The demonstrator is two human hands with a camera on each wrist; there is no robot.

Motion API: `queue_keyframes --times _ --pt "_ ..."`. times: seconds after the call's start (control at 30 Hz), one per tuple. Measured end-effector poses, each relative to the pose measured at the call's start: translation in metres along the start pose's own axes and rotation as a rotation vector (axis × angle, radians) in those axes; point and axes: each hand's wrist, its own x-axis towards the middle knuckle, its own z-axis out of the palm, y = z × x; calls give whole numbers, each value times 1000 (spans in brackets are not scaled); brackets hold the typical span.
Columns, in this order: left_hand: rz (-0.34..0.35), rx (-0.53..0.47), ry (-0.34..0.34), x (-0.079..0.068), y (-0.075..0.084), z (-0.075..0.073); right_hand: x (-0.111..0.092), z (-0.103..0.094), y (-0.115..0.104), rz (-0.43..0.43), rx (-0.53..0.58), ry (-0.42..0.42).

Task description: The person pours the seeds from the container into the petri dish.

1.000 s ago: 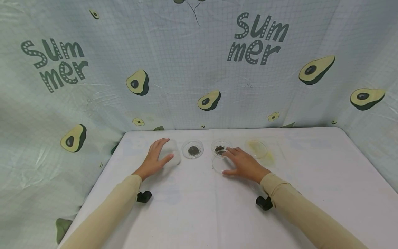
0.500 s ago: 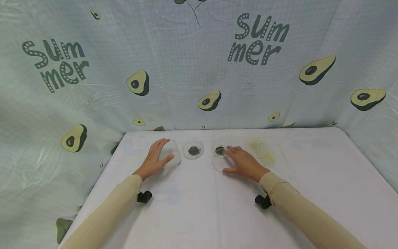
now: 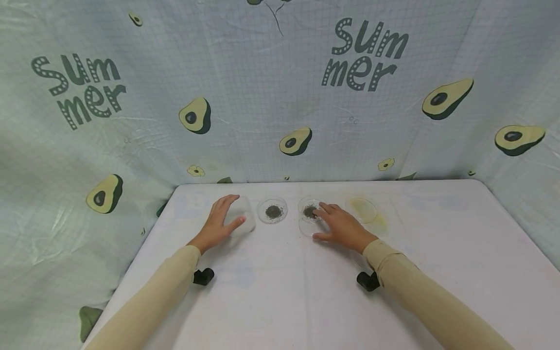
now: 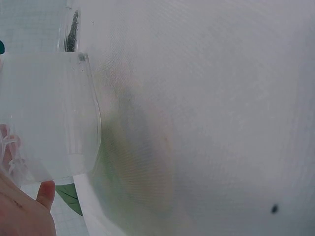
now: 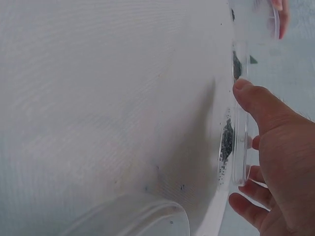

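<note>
In the head view my left hand point(image 3: 216, 222) grips a clear plastic container point(image 3: 246, 214) at the table's back left, thumb on its near side. The left wrist view shows the container point(image 4: 44, 113) large, with fingers seen through its wall. My right hand point(image 3: 343, 226) holds a clear petri dish lid point(image 3: 306, 230) between thumb and fingers. That lid overlaps the near part of a petri dish point(image 3: 309, 212) with dark granules. In the right wrist view the lid point(image 5: 240, 152) stands beside the granules point(image 5: 227, 140); whether it touches the dish I cannot tell.
A second petri dish point(image 3: 272, 211) with dark granules sits between the hands. Farther right lies a clear dish point(image 3: 360, 210) with yellowish stuff, beside a yellow stain point(image 3: 378, 222). Another clear round piece point(image 5: 167, 221) lies near the right wrist. A printed curtain point(image 3: 245, 97) hangs behind the table.
My right hand has moved slightly away from me with the lid, which now overlaps more of the granule dish. The left hand keeps its place on the container.
</note>
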Motion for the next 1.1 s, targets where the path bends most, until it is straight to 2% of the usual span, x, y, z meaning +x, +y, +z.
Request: queue_keyframes --times 0.47,1.1 --pt "-15 5 -9 0 0 1 6 2 3 4 10 4" --pt "5 24 -2 1 -1 1 15 2 5 25 26 7"
